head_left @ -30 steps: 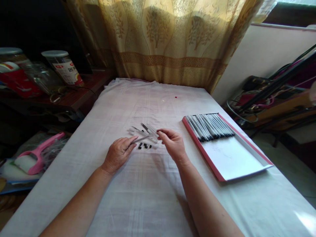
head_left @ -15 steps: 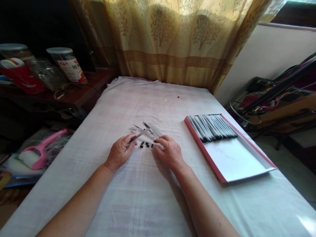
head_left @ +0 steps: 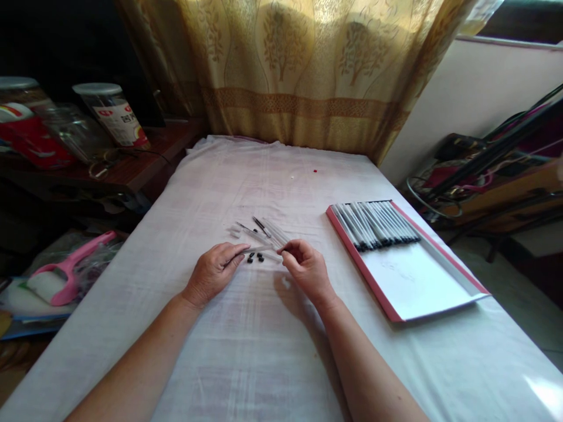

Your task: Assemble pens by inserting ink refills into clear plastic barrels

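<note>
My left hand (head_left: 213,271) is closed around a slim clear pen barrel (head_left: 259,249), whose free end points right. To its right, my right hand (head_left: 307,268) pinches a small black pen plug (head_left: 284,251) at the fingertips, partly hidden by them. Between the hands lie several loose black plugs (head_left: 250,258) on the cloth. Just beyond the hands, clear pen tubes (head_left: 275,230) are spread in a loose pile, with a dark-tipped refill (head_left: 259,224) and short clear caps (head_left: 234,232) among them.
On the right sits a shallow pink-edged box (head_left: 365,275) with a row of black-ended pens (head_left: 376,225) in its far half. A red bit (head_left: 315,171) and a white bit (head_left: 292,177) lie farther back. Jars (head_left: 116,117) stand on a dark cabinet at left.
My right hand has lifted slightly and turned, and a black plug from the cloth is now between its fingertips. The barrel in my left hand has swung flatter, toward the right.
</note>
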`<action>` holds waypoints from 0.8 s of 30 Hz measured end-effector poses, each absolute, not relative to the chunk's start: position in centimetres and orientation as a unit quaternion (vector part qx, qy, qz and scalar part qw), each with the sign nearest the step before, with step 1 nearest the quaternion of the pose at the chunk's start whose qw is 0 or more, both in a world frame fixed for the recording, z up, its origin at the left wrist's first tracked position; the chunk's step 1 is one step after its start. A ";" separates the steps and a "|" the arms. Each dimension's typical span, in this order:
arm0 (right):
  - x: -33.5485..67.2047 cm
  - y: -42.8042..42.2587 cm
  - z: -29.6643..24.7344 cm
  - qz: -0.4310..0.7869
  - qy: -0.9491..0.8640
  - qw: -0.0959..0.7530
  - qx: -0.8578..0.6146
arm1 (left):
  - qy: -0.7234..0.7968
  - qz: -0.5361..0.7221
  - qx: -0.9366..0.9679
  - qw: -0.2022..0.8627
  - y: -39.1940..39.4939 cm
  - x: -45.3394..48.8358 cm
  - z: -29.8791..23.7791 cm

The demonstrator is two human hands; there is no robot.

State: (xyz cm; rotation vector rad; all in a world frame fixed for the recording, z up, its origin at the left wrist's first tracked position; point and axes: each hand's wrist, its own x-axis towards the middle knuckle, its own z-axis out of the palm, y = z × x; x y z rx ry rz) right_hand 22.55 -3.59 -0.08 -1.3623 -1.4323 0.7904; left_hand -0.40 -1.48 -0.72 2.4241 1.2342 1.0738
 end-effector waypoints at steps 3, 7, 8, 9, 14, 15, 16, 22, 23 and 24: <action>22.7 -3.8 -0.4 0.323 -0.584 0.512 -0.540 | 0.405 0.361 0.833 0.105 -1.6 -0.3 -0.7; 22.6 -3.8 -0.4 0.325 -0.590 0.527 -0.519 | 0.398 0.352 0.841 0.103 -1.7 -0.1 -0.6; 22.6 -3.8 -0.4 0.323 -0.594 0.526 -0.516 | 0.396 0.350 0.842 0.103 -1.7 -0.1 -0.6; 22.6 -3.8 -0.3 0.321 -0.598 0.525 -0.513 | 0.396 0.347 0.844 0.103 -1.7 -0.1 -0.6; 22.6 -3.9 0.2 0.308 -0.618 0.518 -0.505 | 0.395 0.340 0.848 0.097 -1.7 0.0 -0.7; 22.6 -3.9 0.2 0.304 -0.623 0.516 -0.503 | 0.395 0.338 0.849 0.096 -1.7 0.0 -0.7; 22.7 -4.0 0.3 0.300 -0.630 0.513 -0.500 | 0.396 0.336 0.849 0.094 -1.7 0.0 -0.7; 22.8 -4.0 0.1 0.305 -0.630 0.508 -0.502 | 0.398 0.323 0.853 0.094 -1.8 -0.1 -0.6; 22.9 -4.0 0.0 0.312 -0.621 0.509 -0.508 | 0.398 0.321 0.854 0.095 -1.8 -0.1 -0.6; 23.0 -3.9 0.0 0.317 -0.614 0.508 -0.514 | 0.397 0.318 0.856 0.095 -1.8 -0.1 -0.5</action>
